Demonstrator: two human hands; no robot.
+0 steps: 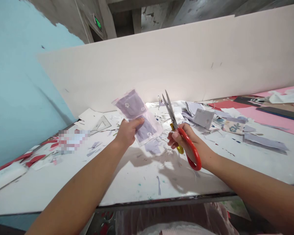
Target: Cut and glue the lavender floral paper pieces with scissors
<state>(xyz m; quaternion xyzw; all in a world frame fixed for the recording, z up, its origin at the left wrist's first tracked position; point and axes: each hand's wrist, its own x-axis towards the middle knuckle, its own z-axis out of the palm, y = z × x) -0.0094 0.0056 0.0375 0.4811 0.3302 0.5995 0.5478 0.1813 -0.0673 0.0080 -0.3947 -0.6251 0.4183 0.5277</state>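
Note:
My left hand [129, 132] pinches the lower left edge of a purple paper piece [134, 106] with small white flowers and a pale pink, see-through border. It is held tilted above the table. My right hand [183, 138] is closed around a pair of scissors [195, 158] with red and yellow handles. Their metal blades point up, slightly apart, to the right of the paper piece and not touching it. Beneath both hands, purple paper scraps [153, 147] lie on the white tabletop [137, 182].
A white triangle ruler [101, 124] lies at the back left, near red scraps [36, 160]. Right of centre are a flowered paper piece [234, 126] and folded purple strips [264, 142]. A dark phone-like slab [281, 113] rests on pink sheets [279, 125]. A white panel [149, 68] stands behind.

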